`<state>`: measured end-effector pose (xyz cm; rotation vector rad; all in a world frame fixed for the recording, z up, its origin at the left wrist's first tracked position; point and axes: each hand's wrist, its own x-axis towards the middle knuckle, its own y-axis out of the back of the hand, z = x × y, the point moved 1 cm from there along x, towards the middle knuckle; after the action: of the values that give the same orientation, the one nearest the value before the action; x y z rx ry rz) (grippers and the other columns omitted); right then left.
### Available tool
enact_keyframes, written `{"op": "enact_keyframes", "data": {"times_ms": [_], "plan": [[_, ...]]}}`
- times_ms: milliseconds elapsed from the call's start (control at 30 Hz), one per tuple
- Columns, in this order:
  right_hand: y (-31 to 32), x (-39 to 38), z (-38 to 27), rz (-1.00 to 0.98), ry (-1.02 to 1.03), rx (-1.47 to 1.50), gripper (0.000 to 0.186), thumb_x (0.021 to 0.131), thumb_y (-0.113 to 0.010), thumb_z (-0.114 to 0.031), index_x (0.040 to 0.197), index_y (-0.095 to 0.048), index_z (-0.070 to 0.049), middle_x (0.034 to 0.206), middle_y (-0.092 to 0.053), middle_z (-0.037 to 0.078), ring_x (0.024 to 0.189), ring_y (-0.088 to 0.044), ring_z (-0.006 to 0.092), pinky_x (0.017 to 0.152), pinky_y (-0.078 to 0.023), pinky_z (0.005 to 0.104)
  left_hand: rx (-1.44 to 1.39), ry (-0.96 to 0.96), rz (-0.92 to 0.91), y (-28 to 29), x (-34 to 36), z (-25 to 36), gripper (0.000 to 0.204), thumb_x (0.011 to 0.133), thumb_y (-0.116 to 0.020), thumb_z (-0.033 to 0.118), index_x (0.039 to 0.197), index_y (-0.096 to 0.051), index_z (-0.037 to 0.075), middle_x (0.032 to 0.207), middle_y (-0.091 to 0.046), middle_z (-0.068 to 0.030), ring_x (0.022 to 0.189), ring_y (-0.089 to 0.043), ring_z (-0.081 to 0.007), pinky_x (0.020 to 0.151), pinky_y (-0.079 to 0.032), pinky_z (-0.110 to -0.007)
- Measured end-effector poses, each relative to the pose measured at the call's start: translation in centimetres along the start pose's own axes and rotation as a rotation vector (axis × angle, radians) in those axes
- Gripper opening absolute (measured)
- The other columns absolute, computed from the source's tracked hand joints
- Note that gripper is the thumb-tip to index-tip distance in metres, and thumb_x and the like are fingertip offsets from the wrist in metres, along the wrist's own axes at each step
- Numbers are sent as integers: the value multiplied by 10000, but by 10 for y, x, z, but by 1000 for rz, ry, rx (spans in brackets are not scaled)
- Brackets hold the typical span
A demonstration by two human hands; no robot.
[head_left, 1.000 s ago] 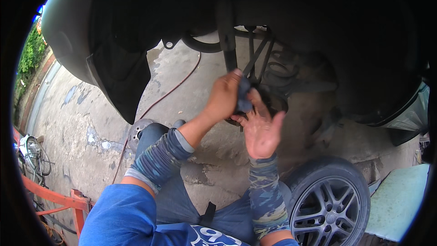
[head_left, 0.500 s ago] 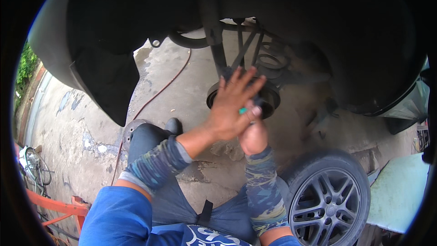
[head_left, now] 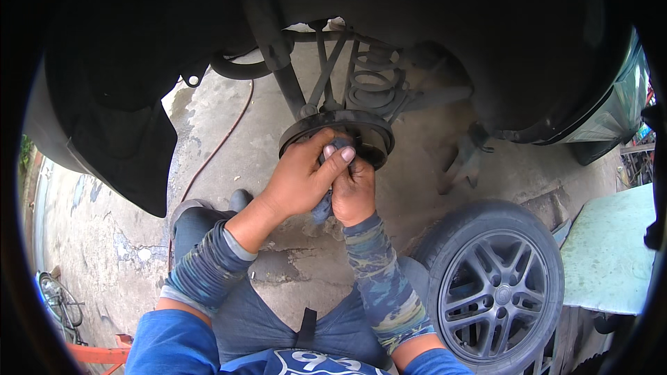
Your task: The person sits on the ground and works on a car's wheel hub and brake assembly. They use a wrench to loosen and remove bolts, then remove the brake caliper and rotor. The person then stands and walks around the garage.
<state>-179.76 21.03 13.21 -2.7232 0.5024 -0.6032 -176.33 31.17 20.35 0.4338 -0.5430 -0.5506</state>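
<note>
My left hand [head_left: 294, 179] and my right hand [head_left: 354, 193] meet in front of the round brake assembly [head_left: 381, 127] inside the wheel arch. Between them is a bunched dark grey-blue rag [head_left: 322, 210]; its end hangs below the fingers and another fold shows above the left thumb. Both hands have their fingers curled in around the rag. The left thumb lies across the top, pointing toward the right hand. The hub at the centre of the assembly is mostly hidden behind my hands, as are several fingertips.
A coil spring [head_left: 375, 85] and a strut [head_left: 267, 35] stand behind the brake assembly. The dark fender liner [head_left: 132, 146] hangs at left. A wheel with tyre [head_left: 497, 295] lies by my right knee, beside a pale green panel [head_left: 611, 257]. A red hose [head_left: 226, 140] crosses the concrete.
My left hand was spread open above the right, which had a small green thing by it. Now both hands are closed around the rag. The view has shifted, bringing the brake assembly leftward.
</note>
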Motion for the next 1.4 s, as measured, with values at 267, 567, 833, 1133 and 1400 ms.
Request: {"op": "enact_keyframes", "data": {"times_ms": [267, 567, 833, 1133, 1400], "plan": [[3, 0, 2, -16, 7, 86, 207, 1007, -610, -160, 1083, -694, 14, 1001, -695, 12, 903, -604, 63, 804, -507, 234, 104, -4, 39, -4, 3, 8, 346, 982, -569, 317, 1144, -613, 15, 961, -676, -210, 918, -674, -380, 804, -512, -382], [1, 2, 1, 36, 19, 90, 268, 997, -634, -237, 1032, -698, 21, 894, -701, 24, 832, -575, 68, 743, -488, 262, 135, 9, 48, -6, 2, 7, 329, 981, -574, 323, 1118, -596, 25, 934, -665, -222, 904, -658, -421, 774, -511, -403], [11, -5, 25, 175, -9, -31, 340, 986, -633, -329, 994, -712, 1, 896, -698, 38, 860, -599, 103, 759, -497, 307, 176, -45, 49, -12, -3, 3, 538, 967, -566, 366, 1348, -487, -6, 1182, -611, -257, 1109, -612, -421, 938, -477, -432], [52, 21, 9, 432, -260, 242, 586, 1010, -544, -425, 1264, -545, 103, 1142, -659, 154, 996, -656, 234, 848, -536, 359, 355, -205, -265, -6, -64, 30, 726, 942, -539, 577, 1439, -472, 51, 1587, -206, -280, 1448, -276, -450, 1148, -334, -485], [33, 17, 3, 165, 235, -542, 494, 1009, -571, -363, 1244, -574, 72, 1205, -617, 192, 1093, -599, 309, 915, -469, 377, 744, 443, 558, 142, -222, 18, 477, 1031, -402, 377, 1188, -654, 3, 1428, -491, -181, 1309, -491, -342, 1059, -411, -432]]}}
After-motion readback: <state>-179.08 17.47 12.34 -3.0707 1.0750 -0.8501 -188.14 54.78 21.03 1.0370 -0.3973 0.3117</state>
